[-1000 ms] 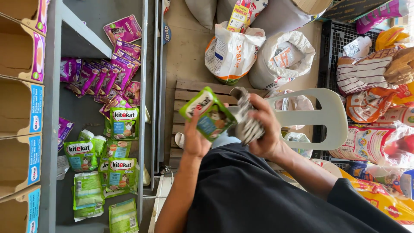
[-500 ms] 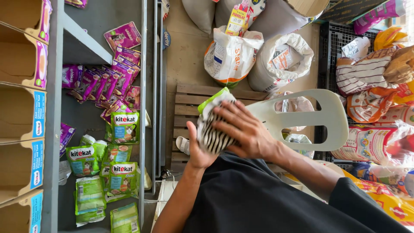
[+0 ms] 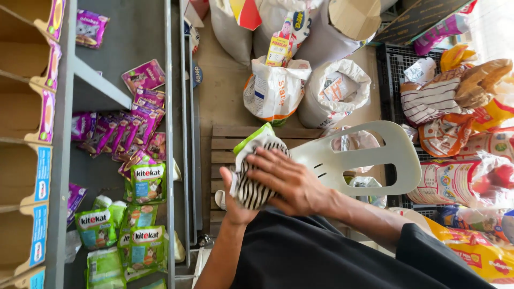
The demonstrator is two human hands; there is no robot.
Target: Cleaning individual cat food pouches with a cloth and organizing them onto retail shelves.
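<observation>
Head view, looking down; we log surroundings first. At 9 o'clock of the hands stands a grey metal shelf (image 3: 134,32) carrying purple pouches (image 3: 115,131) in a loose row and green pouches (image 3: 144,184) below them, some leaning, some flat. Cardboard display boxes (image 3: 24,160) run along the far left edge. At 12 o'clock sit two open white sacks (image 3: 276,88) with a bright packet sticking out of the nearer one, and larger grey sacks behind them. A wooden pallet (image 3: 219,152) lies on the floor just beyond the hands. At 3 o'clock a pale plastic chair (image 3: 375,155) lies close against the right forearm; beyond it, from 1 to 4 o'clock, are piled printed bags (image 3: 460,134) in orange, red and stripes, on and beside a black crate (image 3: 391,64). Nothing lies between us and the hands except our own black sleeve at 6 o'clock.

Held item: a green pouch (image 3: 254,138), mostly hidden; only its top corner shows at 12 o'clock. A black-and-white striped cloth (image 3: 251,187) is pressed over it. Both are in mid-air above the pallet, at frame centre.

Left hand (image 3: 233,206) is underneath, fingers curled up round the bundle's lower edge, gripping it. Right hand (image 3: 292,182) lies flat on top, fingers spread and extended, pressing the cloth down rather than pinching it.
</observation>
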